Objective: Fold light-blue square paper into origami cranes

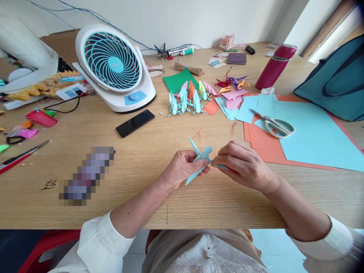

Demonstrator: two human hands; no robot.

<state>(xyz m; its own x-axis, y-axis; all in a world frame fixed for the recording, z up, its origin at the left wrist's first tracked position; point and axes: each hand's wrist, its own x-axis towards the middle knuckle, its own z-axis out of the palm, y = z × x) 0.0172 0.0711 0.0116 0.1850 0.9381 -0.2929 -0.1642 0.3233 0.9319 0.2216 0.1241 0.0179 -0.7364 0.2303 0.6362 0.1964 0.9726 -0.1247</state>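
Observation:
Between my hands, just above the table, is a light blue origami figure [203, 154] with several narrow pointed arms. My left hand [186, 167] grips its body, thumb on top and fingers beneath. With thumb and forefinger my right hand [246, 165] pinches one arm on the figure's right side, whose tip shows under the fingers. Beyond my hands stand several finished-looking folded paper figures [183, 98] in light blue, pink, orange and green. More folded figures [234, 82] in purple, red and orange lie in a heap to their right.
Scissors [277, 125] lie on light blue sheets [321, 132] at the right, over orange sheets [273, 148]. A maroon bottle [275, 67] and a teal bag [335, 79] stand behind. To the left are a fan [113, 64], a black phone [135, 123] and a knife [24, 155].

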